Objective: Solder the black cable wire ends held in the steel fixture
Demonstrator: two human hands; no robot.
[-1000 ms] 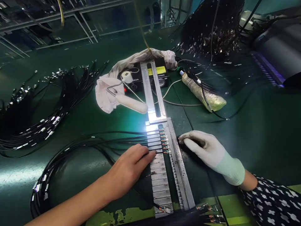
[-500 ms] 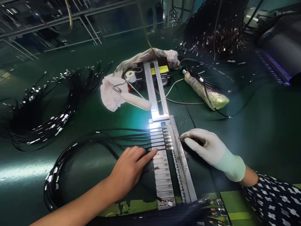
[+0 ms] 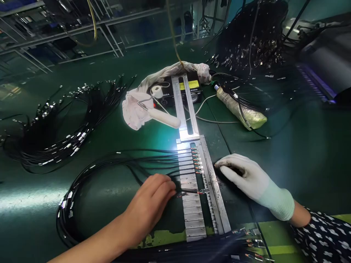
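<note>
My bare left hand (image 3: 155, 204) pinches a black cable (image 3: 189, 190) left of a slotted metal jig (image 3: 193, 212). That cable's end, with red wires and a metal connector (image 3: 203, 191), lies across the jig's lower half. Above it, several black cables (image 3: 164, 159) lie side by side in the slots, their connectors (image 3: 197, 160) lined up near the raised metal bar (image 3: 212, 182). In a white glove, my right hand (image 3: 246, 179) has thumb and fingertips together just right of the bar. Whatever those fingertips may hold is hidden.
A lit white lamp (image 3: 166, 118) with cloth on its arm shines on the jig. Behind stands a black control box (image 3: 171, 98). Cable bundles lie at left (image 3: 74, 142), back right (image 3: 252, 40) and the front edge (image 3: 192, 252). A wrapped roll (image 3: 241, 109) lies at right.
My left hand has gone from a pointing finger on the slotted cables to pinching another cable, whose end now lies across the jig. My right hand stays beside the bar.
</note>
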